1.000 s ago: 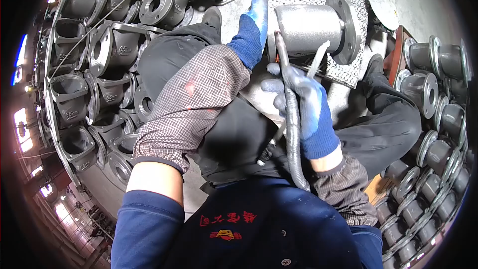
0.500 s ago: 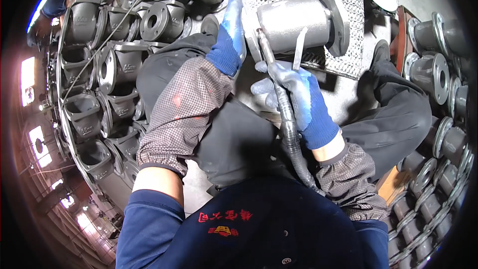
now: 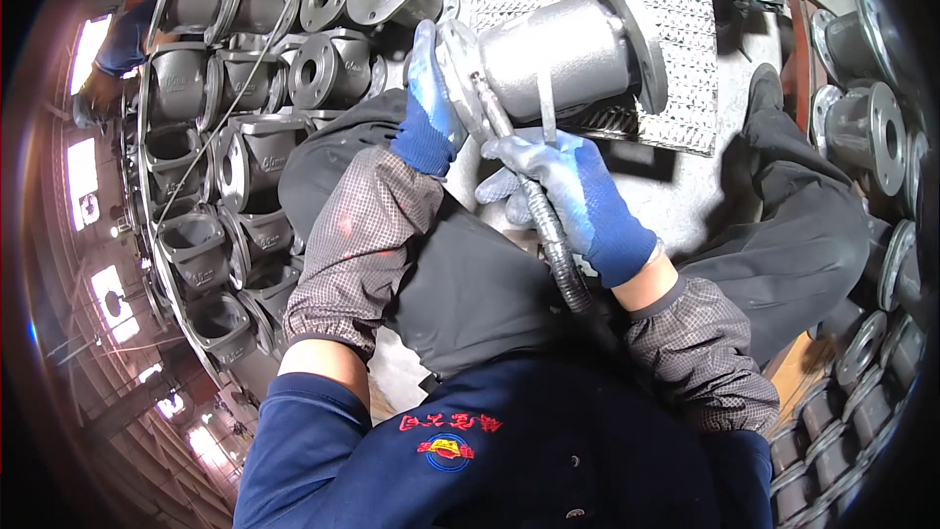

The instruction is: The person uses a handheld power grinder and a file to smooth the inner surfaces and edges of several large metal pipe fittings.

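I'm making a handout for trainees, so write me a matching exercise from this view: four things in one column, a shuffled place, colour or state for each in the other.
Things:
1. Left hand
2. Right hand
3. Oversleeves
4. Shirt

Descriptions:
A. Navy
B. Wrapped round the ribbed hose
C. Checked
D. At the left flange of the casting

Pairs: 1-D, 2-B, 3-C, 4-A

The gloves are blue fading to pale grey, the oversleeves brown-and-cream checked, the shirt navy with red embroidery and a yellow, red and blue emblem, the trousers charcoal, the flanged casting silver-grey, the hose black with silvery glints.
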### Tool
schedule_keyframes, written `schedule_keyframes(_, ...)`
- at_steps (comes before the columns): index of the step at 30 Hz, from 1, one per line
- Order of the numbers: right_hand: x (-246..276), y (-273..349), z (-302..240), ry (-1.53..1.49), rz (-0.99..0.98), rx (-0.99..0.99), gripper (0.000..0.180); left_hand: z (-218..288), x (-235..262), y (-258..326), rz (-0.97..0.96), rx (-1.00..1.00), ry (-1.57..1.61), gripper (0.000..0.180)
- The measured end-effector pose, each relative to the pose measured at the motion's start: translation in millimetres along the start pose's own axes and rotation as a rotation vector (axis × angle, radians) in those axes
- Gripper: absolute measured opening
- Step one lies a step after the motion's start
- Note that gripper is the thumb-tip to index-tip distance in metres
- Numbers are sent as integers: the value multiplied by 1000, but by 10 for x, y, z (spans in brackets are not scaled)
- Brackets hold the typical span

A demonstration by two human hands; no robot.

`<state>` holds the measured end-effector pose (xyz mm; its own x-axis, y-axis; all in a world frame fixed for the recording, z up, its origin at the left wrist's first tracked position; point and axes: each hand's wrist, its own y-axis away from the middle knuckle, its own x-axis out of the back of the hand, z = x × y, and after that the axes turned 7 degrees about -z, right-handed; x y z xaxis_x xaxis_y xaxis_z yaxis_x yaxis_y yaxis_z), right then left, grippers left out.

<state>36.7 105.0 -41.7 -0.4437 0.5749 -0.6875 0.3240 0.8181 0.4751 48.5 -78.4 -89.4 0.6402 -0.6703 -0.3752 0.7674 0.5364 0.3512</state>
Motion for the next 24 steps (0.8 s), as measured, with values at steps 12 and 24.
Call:
schedule_keyframes(12, 107, 625, -1052, 641, 233, 290, 32, 86, 78, 210, -156, 23, -240, 43)
schedule_keyframes(24, 1367, -400, -803, 606, 474, 416, 36, 75, -131, 271, -52, 28, -53, 43)
